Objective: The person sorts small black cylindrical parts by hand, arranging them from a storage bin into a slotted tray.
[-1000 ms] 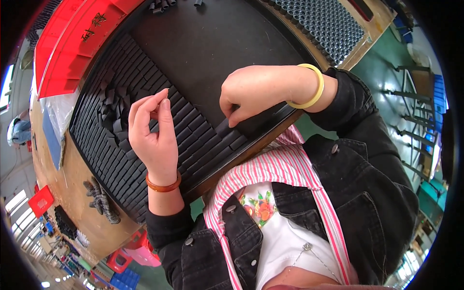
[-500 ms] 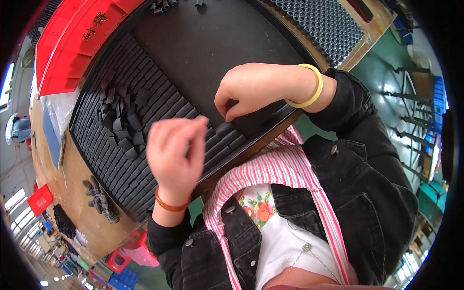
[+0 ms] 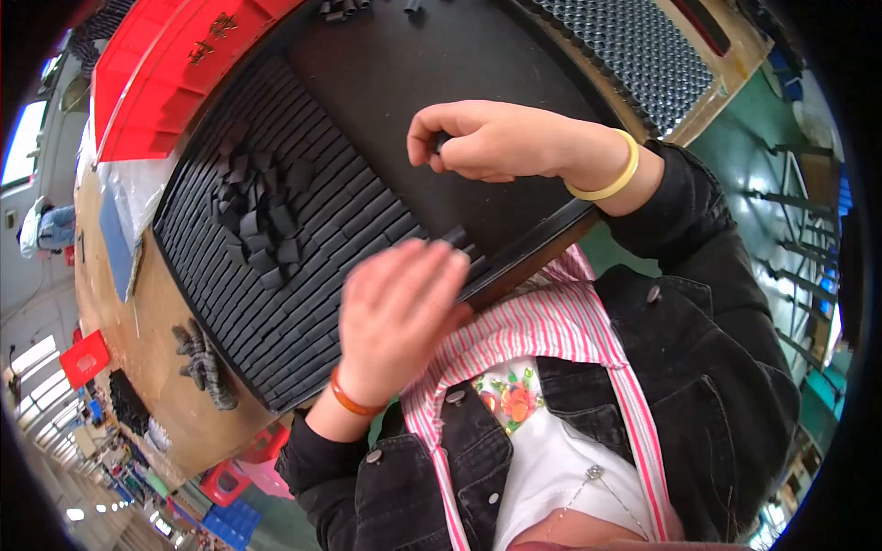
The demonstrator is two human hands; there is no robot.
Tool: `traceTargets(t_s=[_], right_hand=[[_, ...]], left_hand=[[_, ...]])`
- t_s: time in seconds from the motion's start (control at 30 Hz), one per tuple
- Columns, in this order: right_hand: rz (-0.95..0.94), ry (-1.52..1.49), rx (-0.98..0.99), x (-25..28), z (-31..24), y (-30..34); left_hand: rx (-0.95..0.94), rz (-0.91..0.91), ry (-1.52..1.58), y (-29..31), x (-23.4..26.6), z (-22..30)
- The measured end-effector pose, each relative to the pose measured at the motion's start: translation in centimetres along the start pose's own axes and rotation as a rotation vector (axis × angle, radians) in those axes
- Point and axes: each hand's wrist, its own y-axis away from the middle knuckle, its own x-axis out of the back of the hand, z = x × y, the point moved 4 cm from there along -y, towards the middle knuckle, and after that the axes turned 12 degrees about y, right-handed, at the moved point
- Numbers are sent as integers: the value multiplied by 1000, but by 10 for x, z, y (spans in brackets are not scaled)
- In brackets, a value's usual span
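Note:
A black tray (image 3: pixel 395 73) holds tight rows of short black tubes (image 3: pixel 363 188) across its left part. A heap of loose black pieces (image 3: pixel 253 220) lies on top of the rows. My left hand (image 3: pixel 395 308), slightly blurred, lies over the near end of the rows with its fingers stretched out. At its fingertips sits one black tube (image 3: pixel 455 236), tilted a little; whether they touch is unclear. Above the bare part of the tray, my right hand (image 3: pixel 491 140) is closed around a small black tube (image 3: pixel 442 140), mostly hidden by the fingers.
Several loose tubes (image 3: pixel 340 9) lie at the tray's far edge. A red bin (image 3: pixel 175 83) stands at the far left, and a panel of upright metallic tubes (image 3: pixel 643 60) is at the far right. A grey glove (image 3: pixel 204 367) rests on the wooden table (image 3: pixel 165 404) left of the tray.
My left hand has moved right and nearer, and its fingers have straightened. My right hand has lifted away from the row's end toward the far side, closed on a tube. The view has shifted slightly.

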Motion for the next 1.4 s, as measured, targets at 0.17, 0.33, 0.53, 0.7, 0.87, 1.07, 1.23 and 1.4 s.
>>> traceTargets(t_s=[0.17,0.33,0.53,0.7,0.87,1.07,1.23,1.4], right_hand=[[62,-228,42,-2,-4,1],[70,-135,32,2,-4,-5],[251,55,170,4,-7,-9],[119,149,379,-9,-18,-4],[187,370,463,-10,-17,-5],[215,304,476,-12,-15,-5],[279,97,430,-6,-12,-7],[343,376,606,-9,-24,2]], left_hand=[[300,377,-156,-14,54,-84],[422,314,-400,-18,47,-117],[359,474,-229,-15,57,-100],[558,506,737,-24,25,-68],[403,507,488,-33,10,-57],[148,428,-319,-39,12,-38],[311,518,156,-36,14,-53],[431,512,463,-33,6,-63]])
